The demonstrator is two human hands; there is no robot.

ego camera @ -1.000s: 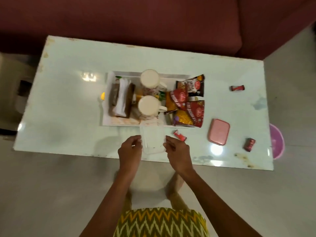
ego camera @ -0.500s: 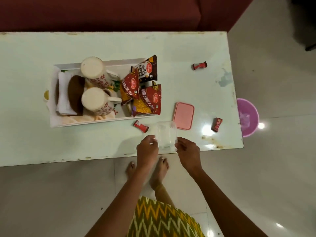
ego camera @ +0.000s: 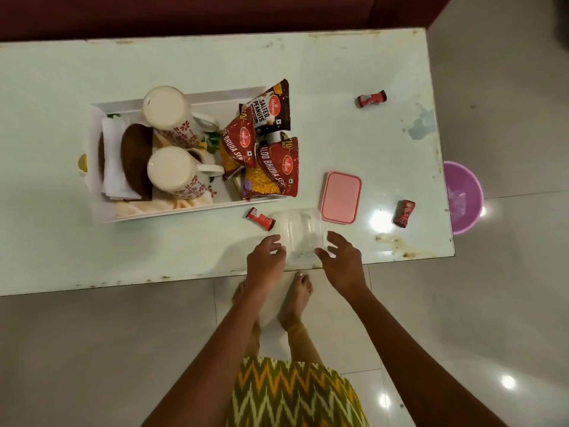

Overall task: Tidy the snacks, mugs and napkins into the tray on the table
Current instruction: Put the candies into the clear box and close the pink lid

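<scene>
Tray [ego camera: 95, 167]: white, on the left half of the table [ego camera: 323, 72], long axis running left to right. Contents, left to right: folded napkins [ego camera: 112, 167] with a brown piece laid over them; two mugs [ego camera: 167, 109], upright, handles pointing right, one behind the other; three snack packets [ego camera: 277, 167] leaning over the tray's right end, tops toward the far edge.

Small red sweet [ego camera: 260, 218]: on the table just outside the tray's near right corner.

Clear box [ego camera: 298, 232]: empty, lidless, at the table's near edge, long axis pointing away from you.

Your left hand [ego camera: 266, 260]: fingers curled, touching the box's left side.

Your right hand [ego camera: 341, 260]: fingers spread, just beside the box's right side; contact cannot be told.

Pink lid [ego camera: 341, 197]: flat, just behind and to the right of the box.

Two more red sweets [ego camera: 372, 98]: one far, one near the right edge.

Pink bucket [ego camera: 463, 197]: on the floor beyond the table's right edge.
</scene>
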